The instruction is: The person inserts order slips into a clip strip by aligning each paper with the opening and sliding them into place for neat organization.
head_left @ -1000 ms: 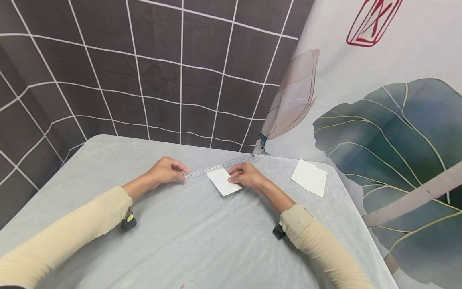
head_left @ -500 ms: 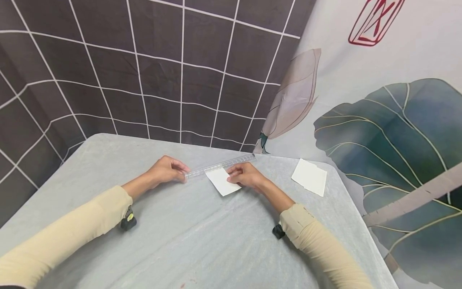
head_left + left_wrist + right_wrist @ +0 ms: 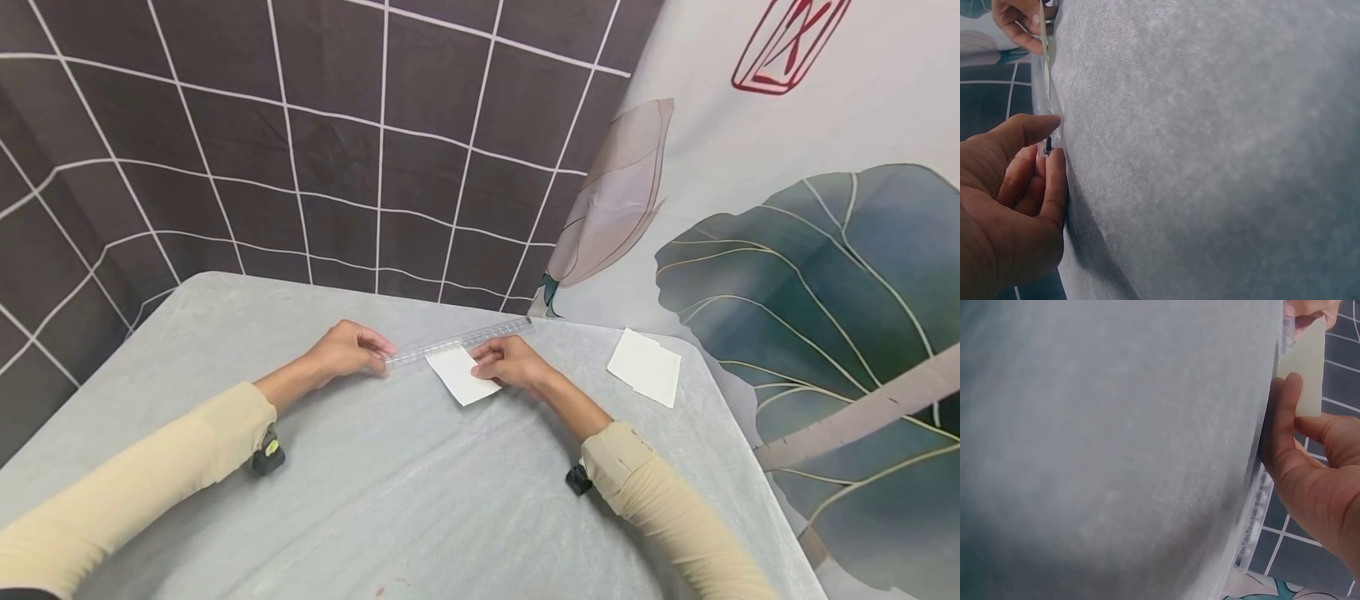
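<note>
In the head view, a long clear plastic strip [image 3: 420, 353] lies slantwise near the table's back edge; a row of small rounded cells runs along it in the right wrist view. My left hand [image 3: 347, 350] holds its left end between thumb and fingers. A small black bit [image 3: 1049, 145] shows between those fingertips in the left wrist view. My right hand [image 3: 513, 364] pinches a white card [image 3: 459, 375] by its right side. This card [image 3: 1309, 369] is tilted, its far edge at the strip. The right hand hides part of the strip behind it.
Several white cards [image 3: 645, 367] lie overlapping at the right of the grey-covered table [image 3: 375, 500]. A dark grid-patterned cloth [image 3: 322, 150] hangs behind the table, and a leaf-printed cloth [image 3: 795, 275] hangs at the right.
The head view has shifted slightly. Both hands keep their holds, and the strip and the cards stay nearly where they were.
</note>
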`<state>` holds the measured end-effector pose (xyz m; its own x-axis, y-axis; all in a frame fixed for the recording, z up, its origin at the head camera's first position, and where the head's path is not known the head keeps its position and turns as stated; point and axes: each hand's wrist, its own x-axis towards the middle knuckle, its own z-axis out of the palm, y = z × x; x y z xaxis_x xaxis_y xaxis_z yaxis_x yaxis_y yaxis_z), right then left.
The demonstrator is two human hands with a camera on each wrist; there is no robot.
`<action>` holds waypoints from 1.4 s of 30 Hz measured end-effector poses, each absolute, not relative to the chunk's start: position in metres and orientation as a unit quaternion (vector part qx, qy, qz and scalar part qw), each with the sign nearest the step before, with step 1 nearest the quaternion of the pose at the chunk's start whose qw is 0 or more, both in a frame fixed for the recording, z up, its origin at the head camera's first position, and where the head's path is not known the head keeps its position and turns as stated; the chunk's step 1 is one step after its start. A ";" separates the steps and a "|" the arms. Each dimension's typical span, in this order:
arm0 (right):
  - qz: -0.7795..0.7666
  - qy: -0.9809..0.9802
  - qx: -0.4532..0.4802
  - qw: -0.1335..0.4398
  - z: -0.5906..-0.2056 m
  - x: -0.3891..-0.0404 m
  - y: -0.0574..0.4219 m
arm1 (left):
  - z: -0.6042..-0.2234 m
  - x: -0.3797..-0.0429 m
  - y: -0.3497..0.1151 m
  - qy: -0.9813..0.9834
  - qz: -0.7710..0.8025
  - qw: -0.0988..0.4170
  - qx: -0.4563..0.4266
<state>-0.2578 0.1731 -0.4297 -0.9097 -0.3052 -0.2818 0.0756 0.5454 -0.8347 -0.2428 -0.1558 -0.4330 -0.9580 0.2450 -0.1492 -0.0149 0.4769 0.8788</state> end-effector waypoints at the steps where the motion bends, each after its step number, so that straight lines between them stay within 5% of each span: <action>1: -0.473 0.855 -0.068 0.201 -0.429 -0.258 0.173 | -0.433 -0.243 -0.155 0.849 0.508 0.128 0.068; 42: -0.475 0.853 -0.082 0.201 -0.432 -0.255 0.164 | -0.433 -0.240 -0.152 0.857 0.498 0.111 0.080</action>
